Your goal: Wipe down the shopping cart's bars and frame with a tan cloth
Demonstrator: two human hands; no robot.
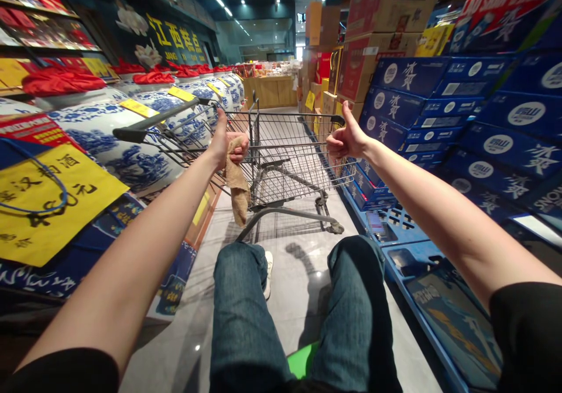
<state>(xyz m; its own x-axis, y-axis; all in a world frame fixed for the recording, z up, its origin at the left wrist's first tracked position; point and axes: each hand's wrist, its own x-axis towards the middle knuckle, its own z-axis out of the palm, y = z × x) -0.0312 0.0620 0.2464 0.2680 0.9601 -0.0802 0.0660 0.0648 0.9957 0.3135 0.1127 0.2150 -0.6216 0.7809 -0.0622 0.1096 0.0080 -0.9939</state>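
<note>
Brown cloth hangs from my left hand, fingers curled round it, thumb up. Right hand: tight fist, thumb up; I cannot tell whether it touches the wire cart just beyond. Red-topped jars line the left, contents hidden.

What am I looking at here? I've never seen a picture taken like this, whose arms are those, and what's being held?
It's one picture from a camera worn on a person's head, looking forward and down. There's no machine: the bare arms and jeans are the wearer's own. The left hand holds a brown cloth, thumb up. The right hand is curled, thumb up too; I can't see anything in it. Ahead, a wire shopping cart is on the grey floor. Blue-and-white jars line the picture's left, stacked blue boxes its right.
</note>
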